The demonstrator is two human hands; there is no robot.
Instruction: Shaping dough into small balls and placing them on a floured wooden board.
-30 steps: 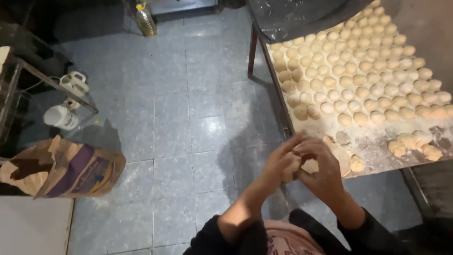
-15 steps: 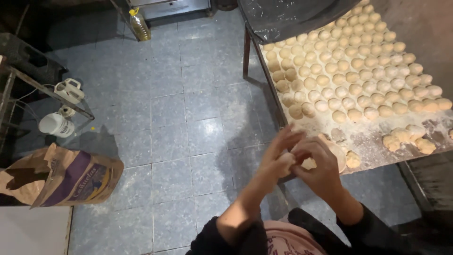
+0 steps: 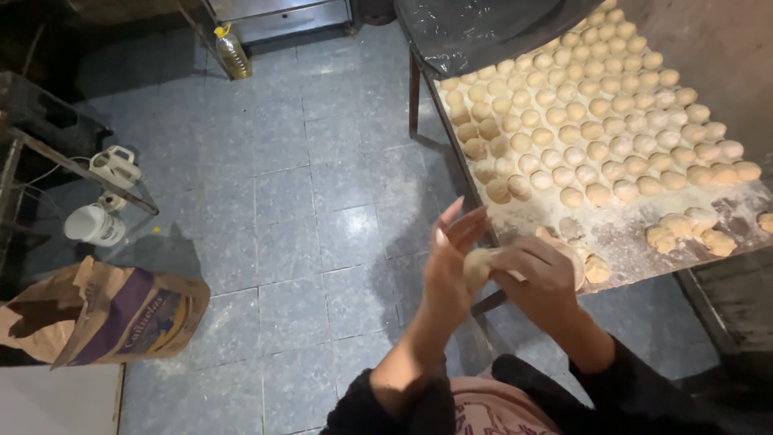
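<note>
A small pale dough piece (image 3: 477,266) is pressed between my two hands, near the front left corner of a floured table (image 3: 745,213). My left hand (image 3: 448,270) cups it from the left with fingers stretched upward. My right hand (image 3: 541,278) covers it from the right, fingers curled over it. Rows of several round dough balls (image 3: 592,121) fill the table top behind my hands. A few rougher dough lumps (image 3: 684,229) lie at the table's near right.
A grey tiled floor (image 3: 298,242) spreads to the left. An open brown flour sack (image 3: 105,310) lies at lower left. A metal rack (image 3: 48,153) holds white jugs (image 3: 101,221). An oil bottle (image 3: 232,52) stands by a steel cabinet (image 3: 278,16). Black plastic sheet (image 3: 491,28) covers the table's far end.
My hands stay together around the dough, the left fingers now raised straighter. The view has shifted slightly, so the table sits a little lower and further right.
</note>
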